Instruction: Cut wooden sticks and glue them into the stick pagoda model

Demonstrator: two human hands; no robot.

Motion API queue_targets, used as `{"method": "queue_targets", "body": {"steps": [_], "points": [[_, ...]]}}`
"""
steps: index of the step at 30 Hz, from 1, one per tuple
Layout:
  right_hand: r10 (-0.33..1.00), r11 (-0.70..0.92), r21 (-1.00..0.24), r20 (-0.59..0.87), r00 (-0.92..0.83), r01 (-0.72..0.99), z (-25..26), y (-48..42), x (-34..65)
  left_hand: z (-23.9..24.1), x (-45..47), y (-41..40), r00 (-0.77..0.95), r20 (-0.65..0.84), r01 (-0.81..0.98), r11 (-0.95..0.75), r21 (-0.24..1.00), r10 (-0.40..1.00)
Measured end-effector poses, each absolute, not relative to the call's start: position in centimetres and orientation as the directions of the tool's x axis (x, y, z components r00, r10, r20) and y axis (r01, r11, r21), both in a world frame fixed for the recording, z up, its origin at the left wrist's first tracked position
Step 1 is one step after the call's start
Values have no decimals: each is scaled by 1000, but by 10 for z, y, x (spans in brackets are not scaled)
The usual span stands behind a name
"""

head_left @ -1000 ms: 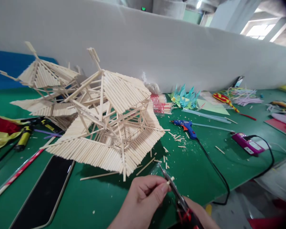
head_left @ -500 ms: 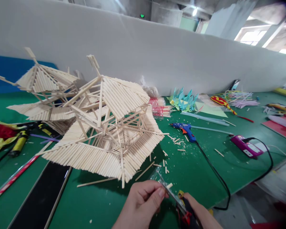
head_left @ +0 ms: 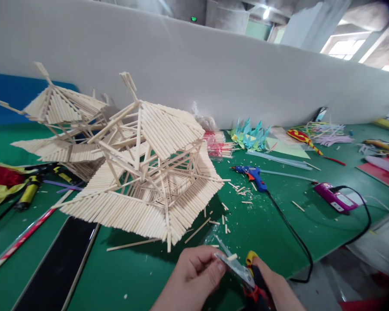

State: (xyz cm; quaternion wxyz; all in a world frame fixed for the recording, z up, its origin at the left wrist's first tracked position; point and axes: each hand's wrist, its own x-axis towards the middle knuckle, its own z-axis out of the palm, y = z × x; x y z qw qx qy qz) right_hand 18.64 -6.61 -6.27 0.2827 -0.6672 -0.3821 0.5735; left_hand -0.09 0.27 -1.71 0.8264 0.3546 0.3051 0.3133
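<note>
My left hand (head_left: 194, 274) pinches a short wooden stick (head_left: 231, 257) at the bottom middle of the view. My right hand (head_left: 272, 285) grips a pair of cutters (head_left: 243, 272) with black, red and yellow handles; their metal blades lie against the stick. Just beyond my hands a pagoda-like model of wooden sticks (head_left: 149, 172) lies tilted on the green table (head_left: 272, 229). A second stick model (head_left: 61, 121) stands behind it to the left. Cut stick bits (head_left: 225, 216) are scattered on the table in front of the model.
A blue glue gun (head_left: 251, 173) with a black cord lies right of the model, with a purple device (head_left: 335, 196) farther right. Teal paper shapes (head_left: 251, 134), a red packet of sticks (head_left: 218, 144), a black tablet (head_left: 56, 263) and a yellow-black tool (head_left: 27, 192) also lie about. A white wall runs behind.
My hands have shifted slightly right and lower in view, and the cutter blades have tilted flatter against the stick. The view has moved a little; the models stay put.
</note>
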Motion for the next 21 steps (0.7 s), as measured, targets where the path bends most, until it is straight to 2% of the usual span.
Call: {"method": "queue_targets", "body": {"steps": [5, 7, 12, 16, 19, 21], "points": [[833, -547, -779, -545, 100, 306, -68, -63, 183, -20, -2, 4, 570, -197, -169, 348, 922, 798], [851, -517, -800, -518, 85, 305, -66, -61, 182, -17, 0, 5, 527, -187, -134, 299, 945, 829], [875, -466, -868, -481, -56, 169, -54, -57, 177, -8, 3, 4, 426, -150, -74, 200, 977, 892], [884, -427, -866, -460, -82, 258, -47, -57, 176, -11, 2, 1, 359, -94, 40, 85, 996, 929], [893, -387, -860, -440, -99, 333, -43, -57, 178, -13, 1, 0, 314, 41, 146, -91, 985, 948], [889, -383, -863, -441, -122, 329, -42, -58, 178, -13, 2, 1, 312, 183, 211, -255, 944, 932]]}}
